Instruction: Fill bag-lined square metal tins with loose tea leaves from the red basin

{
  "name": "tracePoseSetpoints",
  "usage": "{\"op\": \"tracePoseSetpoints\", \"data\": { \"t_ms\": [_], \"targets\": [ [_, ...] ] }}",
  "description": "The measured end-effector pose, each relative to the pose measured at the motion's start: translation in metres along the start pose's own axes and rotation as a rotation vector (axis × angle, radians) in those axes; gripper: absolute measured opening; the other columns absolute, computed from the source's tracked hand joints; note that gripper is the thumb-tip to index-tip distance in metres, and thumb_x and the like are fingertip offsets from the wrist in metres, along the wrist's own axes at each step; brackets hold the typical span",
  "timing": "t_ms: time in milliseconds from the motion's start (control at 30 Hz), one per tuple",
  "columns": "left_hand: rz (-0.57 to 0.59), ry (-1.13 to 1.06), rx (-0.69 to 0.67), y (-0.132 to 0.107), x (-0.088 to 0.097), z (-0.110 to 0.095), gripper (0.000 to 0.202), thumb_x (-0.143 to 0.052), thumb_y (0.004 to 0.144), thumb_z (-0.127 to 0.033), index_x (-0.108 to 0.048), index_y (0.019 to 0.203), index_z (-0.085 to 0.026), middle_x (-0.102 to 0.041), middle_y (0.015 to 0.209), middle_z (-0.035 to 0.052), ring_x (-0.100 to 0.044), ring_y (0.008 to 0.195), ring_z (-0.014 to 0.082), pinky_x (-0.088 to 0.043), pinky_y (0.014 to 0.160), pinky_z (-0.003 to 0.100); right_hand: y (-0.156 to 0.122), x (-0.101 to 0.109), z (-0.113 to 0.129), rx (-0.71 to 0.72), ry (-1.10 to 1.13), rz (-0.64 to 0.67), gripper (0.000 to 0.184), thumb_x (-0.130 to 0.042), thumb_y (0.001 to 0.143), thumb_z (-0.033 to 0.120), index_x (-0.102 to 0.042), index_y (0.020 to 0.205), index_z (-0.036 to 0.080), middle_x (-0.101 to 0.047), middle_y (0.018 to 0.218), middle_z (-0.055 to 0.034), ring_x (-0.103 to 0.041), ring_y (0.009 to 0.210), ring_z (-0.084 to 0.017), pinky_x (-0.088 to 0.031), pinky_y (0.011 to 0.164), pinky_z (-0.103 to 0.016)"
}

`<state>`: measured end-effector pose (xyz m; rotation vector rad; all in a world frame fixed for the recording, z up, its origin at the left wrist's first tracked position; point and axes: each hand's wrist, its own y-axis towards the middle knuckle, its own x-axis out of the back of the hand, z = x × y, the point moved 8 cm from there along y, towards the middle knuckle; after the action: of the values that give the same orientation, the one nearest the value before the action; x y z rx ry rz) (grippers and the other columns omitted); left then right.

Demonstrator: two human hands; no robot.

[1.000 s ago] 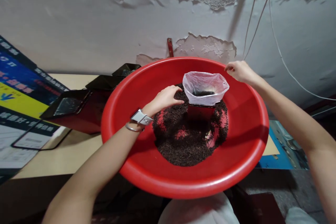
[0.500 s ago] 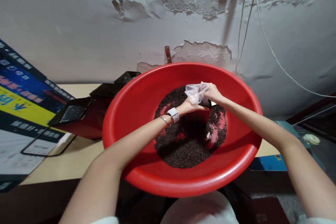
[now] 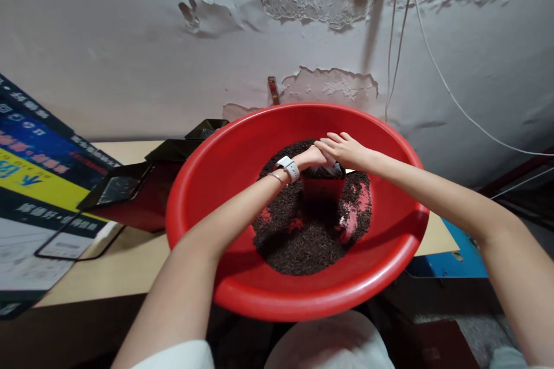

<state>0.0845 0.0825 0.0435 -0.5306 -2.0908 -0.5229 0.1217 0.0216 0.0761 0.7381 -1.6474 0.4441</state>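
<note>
A big red basin [image 3: 242,144] holds a heap of dark loose tea leaves [image 3: 303,242]. A small red box [image 3: 322,190] stands upright in the heap, with a clear plastic bag liner [image 3: 331,170] pressed down into its top. My left hand [image 3: 312,157], with a white watch and a bangle on the wrist, rests on the box top, fingers hidden under the right. My right hand [image 3: 344,149] lies flat over the box top with fingers stretched out, pressing the liner.
Open red and black boxes [image 3: 125,187] stand left of the basin on a pale wooden table [image 3: 108,259]. A printed blue and yellow carton [image 3: 30,184] lies at far left. Peeling wall and hanging cables [image 3: 433,57] are behind. A blue object [image 3: 459,253] sits at right.
The bag stood open in the box with my right hand on the basin rim. Both hands then gathered the bag, and now they press it down into the box.
</note>
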Motion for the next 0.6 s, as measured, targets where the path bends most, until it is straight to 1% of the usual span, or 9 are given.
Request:
{"op": "tracePoseSetpoints", "data": {
  "t_ms": [67, 133, 200, 267, 333, 400, 433, 500, 600],
  "targets": [
    [0.146, -0.002, 0.008, -0.004, -0.002, 0.005, 0.026, -0.068, 0.079, -0.032, -0.066, 0.097, -0.012, -0.067, 0.095, 0.0044, -0.062, 0.085, 0.0211, -0.052, 0.073, 0.034, -0.002, -0.012, -0.007, -0.051, -0.012, 0.048, 0.039, -0.038, 0.092, 0.018, -0.052, 0.127, 0.011, -0.059, 0.121, -0.0199, -0.053, 0.114, -0.029, -0.039, 0.091, -0.041],
    [0.173, 0.02, 0.039, -0.011, 0.004, 0.009, 0.023, -0.074, 0.07, -0.03, -0.069, 0.083, -0.012, -0.068, 0.081, 0.0042, -0.062, 0.078, 0.0223, -0.048, 0.068, 0.031, -0.003, -0.024, -0.02, -0.167, 0.045, 0.131, 0.034, -0.041, 0.092, 0.031, -0.063, 0.109, 0.012, -0.066, 0.102, -0.0187, -0.06, 0.097, -0.027, -0.042, 0.08, -0.036],
    [0.044, 0.064, 0.034, -0.019, 0.017, 0.007, 0.027, -0.073, 0.068, -0.032, -0.068, 0.086, -0.013, -0.07, 0.088, 0.0078, -0.062, 0.085, 0.0253, -0.046, 0.073, 0.032, -0.005, -0.034, -0.034, -0.312, 0.251, 0.197, 0.037, -0.044, 0.09, 0.039, -0.068, 0.089, 0.011, -0.068, 0.088, -0.0172, -0.063, 0.085, -0.025, -0.042, 0.071, -0.032],
    [-0.092, 0.103, -0.046, -0.027, 0.024, -0.003, 0.027, -0.065, 0.075, -0.03, -0.065, 0.097, -0.014, -0.068, 0.102, 0.0114, -0.061, 0.094, 0.0249, -0.045, 0.079, 0.033, -0.005, -0.041, -0.045, -0.405, 0.508, 0.236, 0.04, -0.043, 0.089, 0.038, -0.068, 0.077, 0.009, -0.068, 0.077, -0.015, -0.063, 0.072, -0.02, -0.042, 0.064, -0.028],
    [-0.104, 0.114, -0.17, -0.034, 0.016, -0.015, 0.026, -0.055, 0.081, -0.023, -0.06, 0.105, -0.015, -0.066, 0.107, 0.0119, -0.061, 0.095, 0.0227, -0.044, 0.081, 0.031, -0.004, -0.051, -0.053, -0.412, 0.738, 0.338, 0.036, -0.047, 0.086, 0.035, -0.069, 0.076, 0.009, -0.068, 0.073, -0.0125, -0.062, 0.063, -0.016, -0.041, 0.059, -0.025],
    [-0.011, 0.115, -0.27, -0.036, -0.002, -0.021, 0.026, -0.046, 0.085, -0.021, -0.059, 0.107, -0.016, -0.067, 0.104, 0.0109, -0.061, 0.091, 0.021, -0.043, 0.079, 0.029, -0.005, -0.06, -0.062, -0.384, 0.943, 0.453, 0.032, -0.051, 0.085, 0.037, -0.07, 0.086, 0.01, -0.071, 0.081, -0.0115, -0.064, 0.066, -0.015, -0.043, 0.058, -0.023],
    [0.048, 0.117, -0.307, -0.035, -0.011, -0.023, 0.025, -0.043, 0.087, -0.023, -0.061, 0.104, -0.016, -0.067, 0.102, 0.0104, -0.061, 0.088, 0.0205, -0.042, 0.077, 0.029, -0.006, -0.064, -0.071, -0.401, 1.026, 0.461, 0.033, -0.051, 0.086, 0.038, -0.069, 0.092, 0.012, -0.071, 0.088, -0.0114, -0.066, 0.071, -0.015, -0.045, 0.06, -0.023],
    [0.187, 0.121, -0.332, -0.032, -0.028, -0.022, 0.028, -0.039, 0.09, -0.03, -0.064, 0.094, -0.017, -0.067, 0.097, 0.0089, -0.059, 0.081, 0.0185, -0.04, 0.074, 0.027, -0.01, -0.072, -0.098, -0.519, 1.057, 0.358, 0.035, -0.044, 0.092, 0.039, -0.066, 0.103, 0.013, -0.07, 0.099, -0.0122, -0.066, 0.079, -0.014, -0.049, 0.066, -0.022],
    [0.369, 0.132, -0.275, -0.024, -0.042, -0.017, 0.036, -0.037, 0.09, -0.034, -0.064, 0.073, -0.017, -0.065, 0.077, 0.004, -0.051, 0.066, 0.0137, -0.035, 0.065, 0.025, -0.021, -0.089, -0.131, -0.741, 0.825, 0.18, 0.036, -0.04, 0.096, 0.034, -0.061, 0.109, 0.009, -0.067, 0.105, -0.0158, -0.065, 0.082, -0.015, -0.051, 0.072, -0.026]
  ]
}}
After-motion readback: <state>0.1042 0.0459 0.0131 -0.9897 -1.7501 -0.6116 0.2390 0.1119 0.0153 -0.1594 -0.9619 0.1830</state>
